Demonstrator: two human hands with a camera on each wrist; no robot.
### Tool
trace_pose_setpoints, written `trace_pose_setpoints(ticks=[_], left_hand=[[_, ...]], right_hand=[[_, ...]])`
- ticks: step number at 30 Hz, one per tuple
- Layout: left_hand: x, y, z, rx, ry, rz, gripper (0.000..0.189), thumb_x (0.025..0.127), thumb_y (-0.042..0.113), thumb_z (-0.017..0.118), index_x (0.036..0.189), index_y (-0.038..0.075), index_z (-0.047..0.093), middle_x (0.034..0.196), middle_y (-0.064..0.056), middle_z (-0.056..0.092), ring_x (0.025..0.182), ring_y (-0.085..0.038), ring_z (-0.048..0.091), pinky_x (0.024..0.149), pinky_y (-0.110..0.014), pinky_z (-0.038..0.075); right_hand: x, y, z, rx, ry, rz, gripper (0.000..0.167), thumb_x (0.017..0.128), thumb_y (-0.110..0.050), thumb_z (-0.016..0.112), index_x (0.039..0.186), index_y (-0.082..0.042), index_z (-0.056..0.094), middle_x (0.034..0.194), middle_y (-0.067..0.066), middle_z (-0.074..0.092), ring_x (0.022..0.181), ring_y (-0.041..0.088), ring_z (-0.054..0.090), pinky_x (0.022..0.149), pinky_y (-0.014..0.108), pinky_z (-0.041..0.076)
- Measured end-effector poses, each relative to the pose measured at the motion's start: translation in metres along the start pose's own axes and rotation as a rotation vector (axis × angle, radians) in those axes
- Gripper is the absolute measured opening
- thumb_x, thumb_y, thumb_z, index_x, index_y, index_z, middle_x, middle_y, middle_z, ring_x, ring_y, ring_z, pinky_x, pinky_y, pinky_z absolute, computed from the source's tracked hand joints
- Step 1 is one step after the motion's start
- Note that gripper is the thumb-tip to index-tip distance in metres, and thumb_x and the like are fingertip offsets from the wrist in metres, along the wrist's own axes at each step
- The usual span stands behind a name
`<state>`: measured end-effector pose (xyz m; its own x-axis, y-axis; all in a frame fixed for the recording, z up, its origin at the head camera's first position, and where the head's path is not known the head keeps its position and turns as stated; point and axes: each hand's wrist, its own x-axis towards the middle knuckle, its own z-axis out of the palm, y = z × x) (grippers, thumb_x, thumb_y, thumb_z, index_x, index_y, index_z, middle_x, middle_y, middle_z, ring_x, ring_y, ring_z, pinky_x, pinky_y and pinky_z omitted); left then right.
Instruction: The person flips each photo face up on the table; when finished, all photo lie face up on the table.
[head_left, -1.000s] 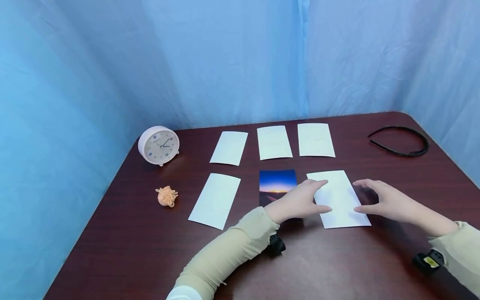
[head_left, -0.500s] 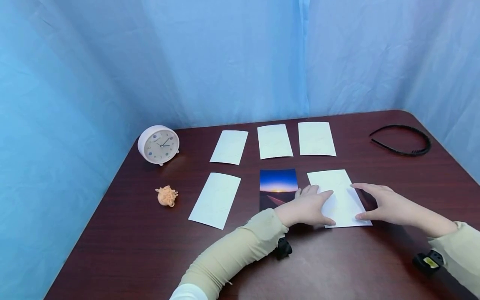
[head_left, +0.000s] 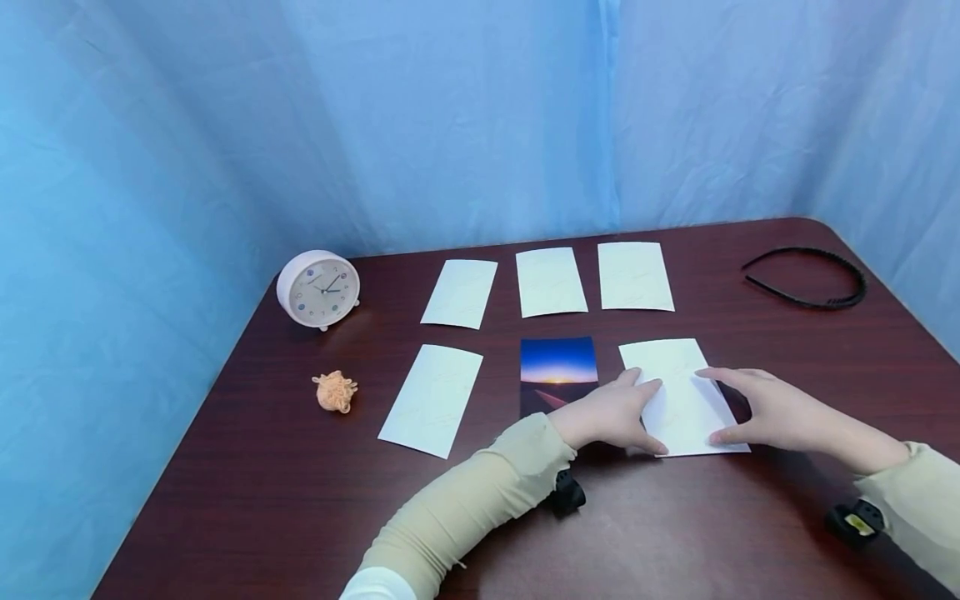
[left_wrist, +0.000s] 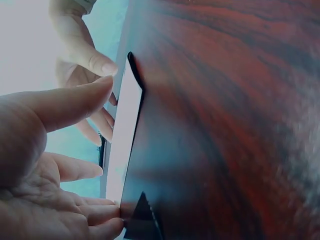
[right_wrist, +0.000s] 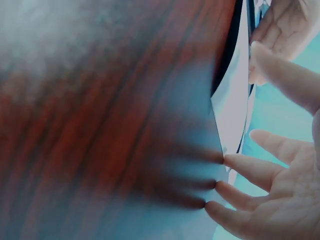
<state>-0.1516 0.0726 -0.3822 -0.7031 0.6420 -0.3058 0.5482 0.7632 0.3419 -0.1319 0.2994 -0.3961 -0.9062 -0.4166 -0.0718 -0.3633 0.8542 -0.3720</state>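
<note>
A blank white card (head_left: 678, 392) lies on the dark wooden table between both hands, its near edge curling up a little in the wrist views. My left hand (head_left: 617, 410) is at the card's left edge, fingers spread and thumb over its near-left corner. In the left wrist view, the lower fingertips of the left hand (left_wrist: 65, 175) meet the card's edge. My right hand (head_left: 772, 408) is at the right edge, thumb and forefinger reaching over it; its other fingertips (right_wrist: 206, 204) touch the tabletop. A photo of a sunset sky (head_left: 557, 371) lies partly hidden behind the left hand.
More blank white cards lie about: one (head_left: 432, 400) at left, and a back row of three (head_left: 460, 293), (head_left: 551, 282), (head_left: 636, 276). A white alarm clock (head_left: 318, 290) and an orange yarn ball (head_left: 334, 392) are on the left; a black headband (head_left: 813, 279) lies back right.
My left hand has moved right and nearer, from above the card to its left edge. The right hand has come slightly inward over the right edge. The card has shifted slightly right.
</note>
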Motion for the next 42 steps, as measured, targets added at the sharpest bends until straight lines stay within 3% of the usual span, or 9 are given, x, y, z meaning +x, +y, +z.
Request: trace_pose_setpoints(ticks=[8, 20, 34, 42], left_hand=[[-0.0012, 0.0001, 0.0029, 0.061, -0.003, 0.005, 0.090, 0.076, 0.048, 0.075, 0.149, 0.022, 0.030, 0.156, -0.005, 0.022, 0.141, -0.012, 0.027, 0.108, -0.019, 0.031], [-0.0003, 0.0009, 0.0056, 0.112, 0.006, 0.000, 0.091, 0.074, 0.049, 0.077, 0.149, 0.025, 0.031, 0.157, -0.004, 0.021, 0.142, -0.013, 0.025, 0.109, -0.020, 0.031], [0.0001, 0.0001, 0.0064, 0.095, 0.026, 0.006, 0.092, 0.072, 0.050, 0.077, 0.149, 0.027, 0.031, 0.157, -0.004, 0.022, 0.142, -0.013, 0.025, 0.110, -0.022, 0.030], [0.0015, -0.0005, 0.0051, 0.214, 0.029, 0.044, 0.088, 0.074, 0.056, 0.073, 0.148, 0.027, 0.033, 0.153, -0.002, 0.030, 0.141, -0.013, 0.027, 0.112, -0.020, 0.025]], right_hand=[[-0.0031, -0.0030, 0.0005, 0.024, -0.042, -0.013, 0.097, 0.056, -0.048, 0.086, 0.132, 0.001, 0.049, 0.128, 0.032, 0.050, 0.117, 0.049, 0.043, 0.087, 0.059, 0.044], [-0.0052, -0.0046, 0.0021, 0.062, -0.074, -0.017, 0.097, 0.051, -0.037, 0.091, 0.132, -0.002, 0.050, 0.133, 0.031, 0.047, 0.120, 0.050, 0.036, 0.086, 0.061, 0.043], [-0.0032, -0.0072, 0.0037, -0.013, -0.040, -0.009, 0.094, 0.051, -0.033, 0.091, 0.129, -0.002, 0.051, 0.123, 0.028, 0.056, 0.115, 0.049, 0.044, 0.083, 0.057, 0.047], [-0.0017, -0.0088, 0.0042, -0.094, -0.025, -0.023, 0.091, 0.053, -0.040, 0.089, 0.127, -0.001, 0.054, 0.122, 0.028, 0.058, 0.113, 0.049, 0.048, 0.084, 0.057, 0.047]])
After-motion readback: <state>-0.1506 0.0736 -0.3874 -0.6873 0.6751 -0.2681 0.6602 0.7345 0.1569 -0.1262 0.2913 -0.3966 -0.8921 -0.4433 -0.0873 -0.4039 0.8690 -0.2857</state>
